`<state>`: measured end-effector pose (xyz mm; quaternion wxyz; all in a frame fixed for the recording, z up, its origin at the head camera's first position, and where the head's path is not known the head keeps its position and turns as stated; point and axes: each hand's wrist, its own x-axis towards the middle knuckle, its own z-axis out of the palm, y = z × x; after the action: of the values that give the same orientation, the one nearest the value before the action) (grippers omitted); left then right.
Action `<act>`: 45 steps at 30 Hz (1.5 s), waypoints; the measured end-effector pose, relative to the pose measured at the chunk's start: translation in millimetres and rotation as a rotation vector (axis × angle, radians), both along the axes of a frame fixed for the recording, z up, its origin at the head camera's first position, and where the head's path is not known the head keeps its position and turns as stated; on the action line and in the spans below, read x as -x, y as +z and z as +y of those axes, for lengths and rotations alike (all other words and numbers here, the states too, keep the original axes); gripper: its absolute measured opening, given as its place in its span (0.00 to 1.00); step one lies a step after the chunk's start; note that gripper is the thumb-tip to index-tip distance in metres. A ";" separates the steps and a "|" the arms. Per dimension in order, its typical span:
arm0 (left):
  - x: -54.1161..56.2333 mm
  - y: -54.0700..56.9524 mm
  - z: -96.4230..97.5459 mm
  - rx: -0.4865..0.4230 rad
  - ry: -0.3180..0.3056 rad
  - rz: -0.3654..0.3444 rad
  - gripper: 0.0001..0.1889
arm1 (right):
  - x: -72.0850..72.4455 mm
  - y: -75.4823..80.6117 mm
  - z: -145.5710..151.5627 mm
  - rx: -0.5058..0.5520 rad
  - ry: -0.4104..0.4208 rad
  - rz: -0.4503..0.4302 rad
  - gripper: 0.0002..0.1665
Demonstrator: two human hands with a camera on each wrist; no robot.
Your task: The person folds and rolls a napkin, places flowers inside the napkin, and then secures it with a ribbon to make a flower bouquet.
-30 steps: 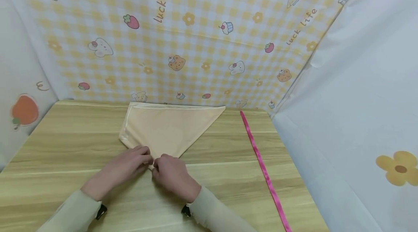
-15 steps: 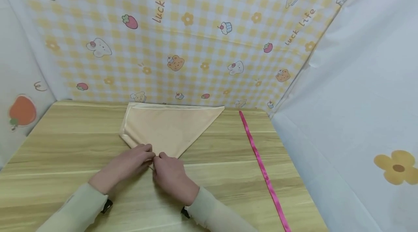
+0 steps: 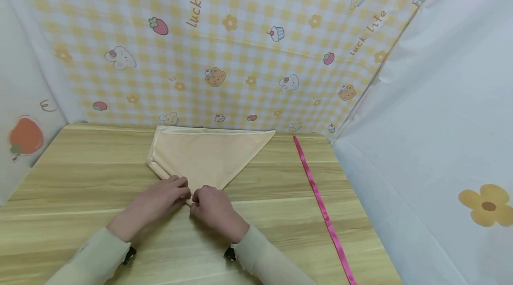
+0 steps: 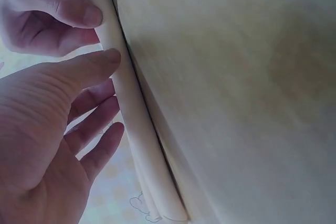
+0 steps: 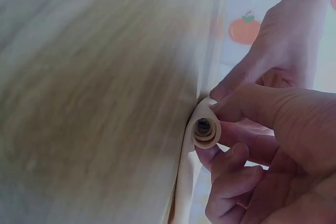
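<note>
A pale peach cloth (image 3: pixel 210 153) lies on the table with a pointed corner at its right. Its lower-left edge is a narrow roll (image 4: pixel 139 114); the right wrist view shows coiled layers at the roll's end (image 5: pixel 206 134). My left hand (image 3: pixel 158 202) pinches the roll, thumb on the near side and fingertips behind. Just beside it, my right hand (image 3: pixel 218 211) pinches the roll close to its near end with thumb and fingers. In the head view both hands cover part of the rolled edge.
A long pink ribbon (image 3: pixel 320 198) lies along the right part of the wooden table (image 3: pixel 80 178). Behind the table hangs a yellow checked curtain (image 3: pixel 244 58). White sheeting (image 3: pixel 433 142) stands at the right side.
The lower-left edge of the cloth has rolled slightly farther away from me, and the roll looks more distinct. Both hands have shifted a little, staying close together on it.
</note>
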<state>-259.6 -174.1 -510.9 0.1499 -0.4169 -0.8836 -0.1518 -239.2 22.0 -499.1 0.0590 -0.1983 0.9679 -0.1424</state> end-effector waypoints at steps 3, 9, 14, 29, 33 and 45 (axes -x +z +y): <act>3.6 2.0 1.7 0.004 -0.008 -0.018 0.10 | 0.5 0.1 1.9 -0.013 -0.011 -0.002 0.09; 9.9 6.1 4.4 0.017 -0.024 -0.051 0.08 | -3.1 -2.3 2.2 -0.061 -0.006 0.054 0.06; 12.6 5.8 5.5 0.046 0.002 -0.071 0.08 | -3.9 -5.3 0.9 -0.070 -0.001 0.136 0.05; 16.1 7.9 10.4 0.068 0.010 -0.048 0.12 | 11.8 -2.7 9.7 0.011 -0.035 0.011 0.10; 22.6 6.6 12.9 0.070 0.006 -0.073 0.09 | 11.4 -1.1 10.6 -0.023 -0.047 0.020 0.04; 31.5 13.4 20.9 0.097 0.018 -0.134 0.06 | 5.4 -0.1 3.3 -0.133 -0.041 0.095 0.11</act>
<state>-291.1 -153.2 -497.5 0.0716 -0.4045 -0.9017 -0.1352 -244.6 25.3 -499.2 0.0231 -0.1809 0.9808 -0.0692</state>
